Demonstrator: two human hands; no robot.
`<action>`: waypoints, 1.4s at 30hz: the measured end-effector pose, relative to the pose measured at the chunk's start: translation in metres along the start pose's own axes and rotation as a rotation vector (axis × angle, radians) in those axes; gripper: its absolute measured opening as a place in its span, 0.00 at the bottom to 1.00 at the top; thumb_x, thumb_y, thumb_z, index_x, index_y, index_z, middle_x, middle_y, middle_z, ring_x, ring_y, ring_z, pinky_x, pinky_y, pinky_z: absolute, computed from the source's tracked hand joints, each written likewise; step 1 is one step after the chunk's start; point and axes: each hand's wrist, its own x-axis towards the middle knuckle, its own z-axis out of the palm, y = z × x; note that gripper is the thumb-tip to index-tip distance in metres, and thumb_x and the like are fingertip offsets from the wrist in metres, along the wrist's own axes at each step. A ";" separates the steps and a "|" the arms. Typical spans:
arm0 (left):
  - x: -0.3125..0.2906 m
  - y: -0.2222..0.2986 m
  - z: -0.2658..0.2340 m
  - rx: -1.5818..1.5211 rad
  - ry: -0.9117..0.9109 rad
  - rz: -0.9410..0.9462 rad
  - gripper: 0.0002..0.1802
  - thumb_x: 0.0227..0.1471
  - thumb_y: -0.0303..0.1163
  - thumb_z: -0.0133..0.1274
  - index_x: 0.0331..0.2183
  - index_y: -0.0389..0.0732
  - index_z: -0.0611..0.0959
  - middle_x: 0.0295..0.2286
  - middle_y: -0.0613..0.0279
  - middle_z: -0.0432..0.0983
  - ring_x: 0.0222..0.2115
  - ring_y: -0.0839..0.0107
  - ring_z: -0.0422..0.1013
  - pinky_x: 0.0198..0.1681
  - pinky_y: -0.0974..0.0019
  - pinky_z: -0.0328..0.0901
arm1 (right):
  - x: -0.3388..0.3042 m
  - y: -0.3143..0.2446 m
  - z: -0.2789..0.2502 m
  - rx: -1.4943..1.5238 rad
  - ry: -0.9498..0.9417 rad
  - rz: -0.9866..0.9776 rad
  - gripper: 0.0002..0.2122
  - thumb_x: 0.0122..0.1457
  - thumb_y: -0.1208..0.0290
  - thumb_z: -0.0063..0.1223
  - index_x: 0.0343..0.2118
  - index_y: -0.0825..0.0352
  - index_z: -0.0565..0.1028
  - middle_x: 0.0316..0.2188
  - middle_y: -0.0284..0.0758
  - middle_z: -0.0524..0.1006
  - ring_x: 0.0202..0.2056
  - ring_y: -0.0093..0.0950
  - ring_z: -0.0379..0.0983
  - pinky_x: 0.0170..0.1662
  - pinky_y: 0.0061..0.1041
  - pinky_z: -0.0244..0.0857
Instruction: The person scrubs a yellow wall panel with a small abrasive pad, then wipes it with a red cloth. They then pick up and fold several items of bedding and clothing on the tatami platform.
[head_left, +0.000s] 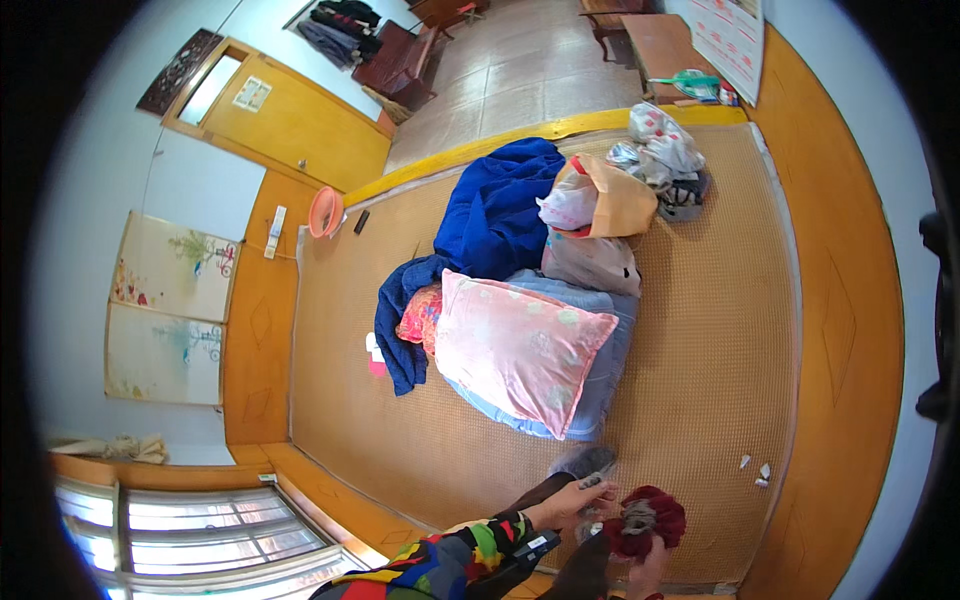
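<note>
My right hand (650,568), low in the view, is closed on a dark red cloth bundle (668,522) with a grey, ruffled middle; its exact kind does not show. My left hand (570,503), just left of the bundle, has its fingers bent together. A small grey thing shows at its fingers, and something pale and blurred is below them; I cannot make out what it holds. My left arm wears a multicoloured patterned sleeve (450,555) with a dark device at the wrist. A foot in a grey sock (583,461) lies just beyond my left hand.
A pink pillow (520,345) lies on folded blue bedding (607,385) on the woven mat (700,370). Beyond are a blue blanket (495,205), a paper bag (622,200) and plastic bags (665,140). White scraps (764,474) lie right; a pink basin (325,212) stands far left.
</note>
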 end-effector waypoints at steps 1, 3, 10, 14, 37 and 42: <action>-0.002 0.008 -0.009 -0.019 -0.015 0.007 0.20 0.60 0.42 0.47 0.49 0.41 0.72 0.36 0.67 0.71 0.34 0.74 0.69 0.38 0.67 0.70 | 0.001 -0.008 0.005 0.053 -0.090 -0.016 0.18 0.59 0.69 0.43 0.51 0.70 0.65 0.44 0.39 0.74 0.44 0.35 0.74 0.45 0.36 0.72; -0.008 0.019 -0.021 -0.048 -0.064 0.024 0.22 0.60 0.40 0.48 0.52 0.42 0.70 0.38 0.67 0.71 0.36 0.74 0.69 0.40 0.68 0.68 | -0.003 -0.020 0.019 0.085 -0.176 0.002 0.17 0.60 0.69 0.41 0.50 0.70 0.66 0.43 0.40 0.74 0.44 0.36 0.74 0.45 0.38 0.72; -0.038 0.060 -0.010 0.325 -0.313 0.402 0.32 0.61 0.47 0.44 0.61 0.44 0.59 0.56 0.59 0.59 0.53 0.70 0.59 0.52 0.65 0.59 | -0.034 -0.038 0.111 -0.295 -0.589 -0.033 0.15 0.54 0.76 0.47 0.46 0.70 0.71 0.43 0.38 0.75 0.43 0.32 0.74 0.46 0.32 0.70; -0.055 0.070 -0.009 0.189 -0.333 0.024 0.34 0.58 0.46 0.50 0.60 0.43 0.59 0.50 0.64 0.65 0.49 0.72 0.63 0.52 0.68 0.60 | -0.027 -0.025 0.153 -0.484 -0.272 -0.134 0.13 0.52 0.79 0.51 0.42 0.67 0.75 0.41 0.33 0.75 0.41 0.27 0.72 0.45 0.26 0.66; 0.003 -0.007 -0.037 -0.216 0.093 -0.046 0.17 0.52 0.38 0.55 0.44 0.44 0.75 0.39 0.61 0.76 0.41 0.62 0.72 0.45 0.56 0.68 | 0.015 -0.027 0.004 -0.558 0.091 -0.103 0.27 0.57 0.71 0.54 0.59 0.68 0.60 0.55 0.42 0.65 0.55 0.32 0.63 0.53 0.28 0.62; 0.027 -0.009 0.001 0.145 -0.024 -0.185 0.21 0.53 0.36 0.54 0.48 0.42 0.72 0.40 0.57 0.75 0.38 0.60 0.74 0.42 0.54 0.70 | 0.010 -0.025 0.018 -0.683 -0.258 -0.318 0.37 0.52 0.62 0.61 0.61 0.68 0.55 0.60 0.44 0.58 0.59 0.37 0.58 0.58 0.33 0.56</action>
